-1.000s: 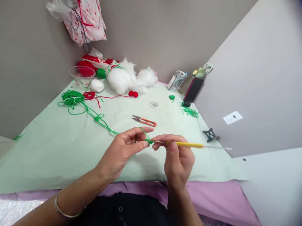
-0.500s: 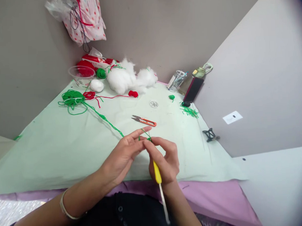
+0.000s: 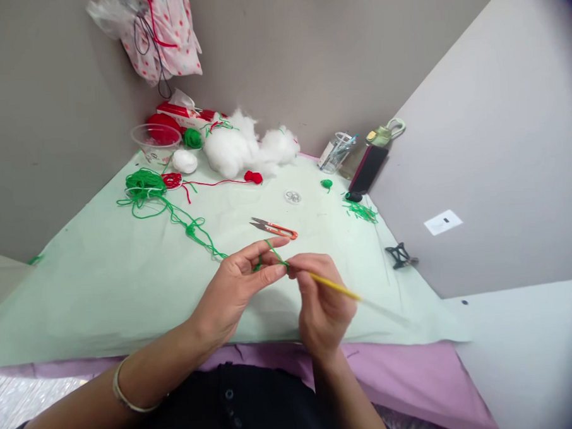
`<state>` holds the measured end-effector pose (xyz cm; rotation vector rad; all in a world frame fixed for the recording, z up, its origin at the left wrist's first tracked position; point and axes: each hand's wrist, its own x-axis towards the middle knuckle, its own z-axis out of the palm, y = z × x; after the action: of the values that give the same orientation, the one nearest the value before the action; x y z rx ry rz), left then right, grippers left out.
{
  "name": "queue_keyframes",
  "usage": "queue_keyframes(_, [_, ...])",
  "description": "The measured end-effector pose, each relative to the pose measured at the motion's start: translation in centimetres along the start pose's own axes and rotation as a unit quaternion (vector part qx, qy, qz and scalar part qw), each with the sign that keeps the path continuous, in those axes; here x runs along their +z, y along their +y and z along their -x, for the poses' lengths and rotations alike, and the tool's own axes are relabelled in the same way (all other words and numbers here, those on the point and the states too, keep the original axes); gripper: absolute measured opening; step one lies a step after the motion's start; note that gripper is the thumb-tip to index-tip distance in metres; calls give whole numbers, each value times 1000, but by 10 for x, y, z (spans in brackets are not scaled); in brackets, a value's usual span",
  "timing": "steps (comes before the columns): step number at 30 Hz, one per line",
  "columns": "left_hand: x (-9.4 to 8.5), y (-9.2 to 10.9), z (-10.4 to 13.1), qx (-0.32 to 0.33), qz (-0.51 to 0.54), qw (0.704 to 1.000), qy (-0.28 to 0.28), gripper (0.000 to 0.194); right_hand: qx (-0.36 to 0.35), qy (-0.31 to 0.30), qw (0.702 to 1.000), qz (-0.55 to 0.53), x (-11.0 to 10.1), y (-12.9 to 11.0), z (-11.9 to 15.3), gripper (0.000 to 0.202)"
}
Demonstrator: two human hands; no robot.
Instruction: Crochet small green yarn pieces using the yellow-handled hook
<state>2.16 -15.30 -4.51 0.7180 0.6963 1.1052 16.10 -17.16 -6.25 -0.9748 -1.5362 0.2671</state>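
Note:
My left hand (image 3: 241,281) pinches a small green yarn piece (image 3: 284,264) between thumb and fingers, and a green strand runs over its raised index finger. Closed around a yellow-handled crochet hook (image 3: 335,284), my right hand (image 3: 326,304) meets the left at the yarn piece; the hook's tip is hidden there. The hook's rear end points right and is blurred. From the left hand, loose green yarn (image 3: 199,234) trails back to a green yarn bundle (image 3: 145,184). Orange thread snips (image 3: 274,228) lie just beyond the hands.
White stuffing (image 3: 230,147), a plastic bowl (image 3: 156,144) and a red yarn ball (image 3: 253,177) sit toward the back. Farther right are a glass of pens (image 3: 335,154), a phone (image 3: 369,170), green yarn scraps (image 3: 360,211) and a black stand (image 3: 400,256).
The hook has swung from pointing down toward me to pointing right, as my right hand turned and shifted slightly right. The trailing green yarn has gone looser and loopier.

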Motion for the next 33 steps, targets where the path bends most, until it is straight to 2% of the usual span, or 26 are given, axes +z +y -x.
queue_keyframes(2, [-2, -1, -2, -43, 47, 998, -20, 33, -73, -1, 995, 71, -1, 3, 3, 31])
queue_keyframes(4, [-4, -1, -5, -90, 99, 990, -41, 30, -84, 4, 993, 79, -4, 4, 1, 33])
queue_keyframes(6, [-7, 0, -7, -103, 126, 986, -40, 25, -18, 24, 1000, 9, -7, 4, -3, 28])
queue_keyframes(9, [-8, 3, -8, -65, 108, 992, -20, 22, 88, 47, 985, -144, -9, 2, -10, 23])
queue_keyframes(11, [-6, 4, -7, -42, 75, 996, -24, 24, 110, 22, 975, -190, -7, 1, -12, 20])
queue_keyframes(13, [-4, 4, -5, -32, 46, 998, -33, 28, 115, -3, 975, -188, -5, 1, -11, 18])
queue_keyframes(17, [-2, 4, -4, -21, -1, 999, -29, 31, 158, 11, 961, -227, -5, 4, -10, 18])
queue_keyframes(21, [-3, 7, -3, -11, -30, 999, -20, 25, 185, 12, 939, -289, -9, 4, -12, 21])
queue_keyframes(24, [-5, 8, -3, 0, -55, 998, -27, 22, 170, 4, 946, -277, -10, 2, -11, 23])
queue_keyframes(27, [-8, 7, -3, 33, -100, 994, -27, 21, 126, 5, 971, -201, -12, -2, -9, 23])
queue_keyframes(30, [-9, 7, -2, 69, -147, 986, -25, 15, 36, -8, 995, -98, -13, -3, -6, 25])
queue_keyframes(33, [-7, 7, -1, 99, -172, 980, -8, 6, -73, -35, 997, 5, -10, 0, -1, 28])
